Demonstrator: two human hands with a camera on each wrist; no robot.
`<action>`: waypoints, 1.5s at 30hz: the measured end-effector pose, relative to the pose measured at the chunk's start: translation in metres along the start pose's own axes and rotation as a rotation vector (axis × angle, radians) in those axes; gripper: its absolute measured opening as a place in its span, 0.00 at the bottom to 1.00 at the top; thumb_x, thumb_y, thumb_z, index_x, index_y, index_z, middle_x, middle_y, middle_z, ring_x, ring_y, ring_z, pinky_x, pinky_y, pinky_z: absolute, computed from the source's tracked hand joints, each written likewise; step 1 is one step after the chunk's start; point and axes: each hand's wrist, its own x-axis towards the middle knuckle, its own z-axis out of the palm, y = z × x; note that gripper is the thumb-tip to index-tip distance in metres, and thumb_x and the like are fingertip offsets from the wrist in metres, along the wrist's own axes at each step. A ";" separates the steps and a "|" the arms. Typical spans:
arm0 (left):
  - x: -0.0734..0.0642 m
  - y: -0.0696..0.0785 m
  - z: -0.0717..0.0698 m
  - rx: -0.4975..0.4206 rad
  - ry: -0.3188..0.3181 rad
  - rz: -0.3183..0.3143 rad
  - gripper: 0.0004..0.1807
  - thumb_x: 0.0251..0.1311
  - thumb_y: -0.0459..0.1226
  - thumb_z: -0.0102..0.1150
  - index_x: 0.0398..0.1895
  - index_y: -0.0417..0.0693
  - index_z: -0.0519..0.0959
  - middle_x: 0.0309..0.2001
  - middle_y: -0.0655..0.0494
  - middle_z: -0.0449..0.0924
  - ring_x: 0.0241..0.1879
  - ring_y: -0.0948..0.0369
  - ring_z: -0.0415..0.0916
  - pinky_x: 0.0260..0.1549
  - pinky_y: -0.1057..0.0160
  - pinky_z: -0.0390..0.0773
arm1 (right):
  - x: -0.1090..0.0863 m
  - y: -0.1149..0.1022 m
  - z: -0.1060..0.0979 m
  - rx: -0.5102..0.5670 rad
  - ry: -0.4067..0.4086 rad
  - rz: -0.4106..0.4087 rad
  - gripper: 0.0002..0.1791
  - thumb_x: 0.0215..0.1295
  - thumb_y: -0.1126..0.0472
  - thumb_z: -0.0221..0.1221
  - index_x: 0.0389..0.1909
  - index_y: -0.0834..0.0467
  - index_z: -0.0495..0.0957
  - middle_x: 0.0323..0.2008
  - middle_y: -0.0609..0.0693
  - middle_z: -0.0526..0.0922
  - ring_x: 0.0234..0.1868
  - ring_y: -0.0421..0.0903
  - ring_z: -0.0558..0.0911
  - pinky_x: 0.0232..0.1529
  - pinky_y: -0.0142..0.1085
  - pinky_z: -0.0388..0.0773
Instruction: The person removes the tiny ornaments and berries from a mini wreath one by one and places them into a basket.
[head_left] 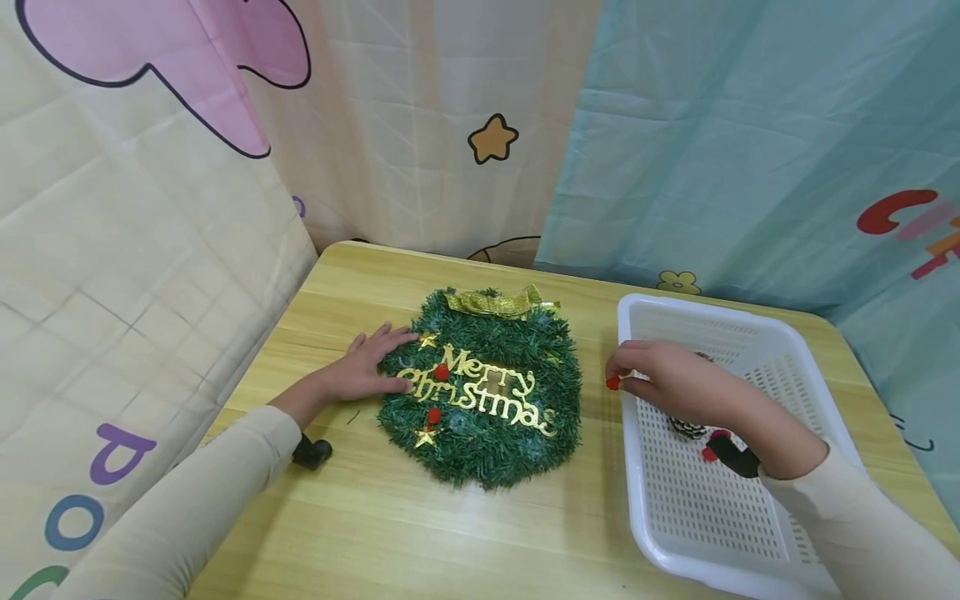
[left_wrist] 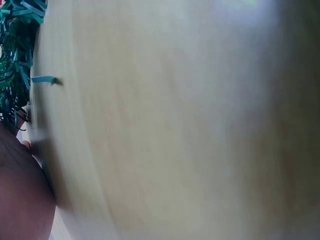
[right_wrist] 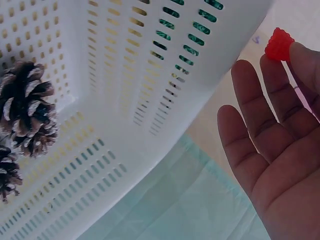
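A green tinsel wreath [head_left: 480, 458] lies on the table, with a gold "Merry Christmas" sign [head_left: 480, 390] across its middle. Fingers spread, my left hand [head_left: 365, 367] rests at the wreath's left edge, its tips over the greenery. Between thumb and fingertips, my right hand [head_left: 678, 379] pinches a small bumpy red berry [right_wrist: 280, 44] above the basket's left rim. Two red berries [head_left: 442, 372] and gold stars [head_left: 425, 437] show on the wreath's left side. A gold bow [head_left: 498, 303] sits at its top.
A white perforated basket [head_left: 637, 492] stands at the right, holding pine cones [right_wrist: 27, 107] and a red item [head_left: 709, 454] partly hidden by the right wrist strap. A loose green strand [left_wrist: 44, 79] lies beside the wreath. Printed curtains [head_left: 420, 125] hang behind the wooden table [head_left: 420, 542].
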 end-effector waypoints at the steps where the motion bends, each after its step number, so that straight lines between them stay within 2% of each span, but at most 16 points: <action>1: 0.000 0.000 0.000 0.001 0.000 0.001 0.46 0.62 0.56 0.63 0.78 0.54 0.55 0.79 0.47 0.46 0.77 0.44 0.31 0.68 0.35 0.26 | -0.002 0.000 0.000 -0.004 0.001 0.014 0.10 0.65 0.68 0.64 0.40 0.49 0.81 0.38 0.40 0.81 0.39 0.37 0.80 0.40 0.39 0.80; 7: -0.001 0.001 0.000 0.002 0.003 0.000 0.46 0.62 0.56 0.63 0.78 0.54 0.55 0.79 0.46 0.46 0.77 0.44 0.31 0.68 0.35 0.25 | -0.014 0.000 -0.001 -0.023 0.009 0.056 0.12 0.64 0.70 0.63 0.41 0.48 0.81 0.39 0.37 0.79 0.38 0.36 0.79 0.39 0.39 0.80; 17: 0.000 0.001 0.000 0.008 0.002 0.007 0.45 0.62 0.56 0.62 0.78 0.55 0.55 0.79 0.46 0.46 0.77 0.44 0.31 0.68 0.35 0.26 | -0.035 0.004 -0.003 0.009 0.078 0.054 0.14 0.62 0.72 0.64 0.39 0.47 0.81 0.36 0.35 0.78 0.33 0.33 0.74 0.34 0.33 0.76; 23: 0.000 0.002 0.000 0.007 0.002 0.006 0.45 0.62 0.56 0.63 0.78 0.54 0.55 0.78 0.46 0.46 0.77 0.45 0.31 0.68 0.35 0.26 | -0.051 0.012 -0.005 0.006 0.092 0.092 0.17 0.60 0.71 0.66 0.40 0.45 0.80 0.37 0.34 0.78 0.35 0.33 0.75 0.34 0.32 0.77; 31: -0.001 0.001 -0.001 0.004 0.002 0.006 0.46 0.62 0.56 0.63 0.78 0.54 0.55 0.78 0.46 0.46 0.77 0.44 0.31 0.68 0.35 0.26 | -0.071 0.022 -0.005 0.029 0.052 0.188 0.14 0.61 0.71 0.65 0.40 0.48 0.81 0.35 0.35 0.79 0.33 0.33 0.74 0.32 0.33 0.77; 38: -0.001 0.000 0.000 0.004 0.005 -0.003 0.46 0.62 0.56 0.63 0.79 0.54 0.55 0.79 0.46 0.46 0.77 0.44 0.30 0.68 0.35 0.26 | -0.083 0.035 -0.002 0.087 -0.029 0.258 0.11 0.62 0.69 0.65 0.43 0.52 0.81 0.37 0.39 0.81 0.36 0.35 0.78 0.36 0.34 0.80; 45: 0.000 0.001 0.000 0.012 0.003 0.004 0.46 0.62 0.57 0.62 0.78 0.55 0.55 0.79 0.46 0.46 0.77 0.44 0.31 0.68 0.35 0.27 | -0.101 0.051 0.006 0.128 -0.077 0.309 0.08 0.66 0.66 0.63 0.42 0.51 0.80 0.37 0.41 0.82 0.39 0.34 0.79 0.37 0.35 0.80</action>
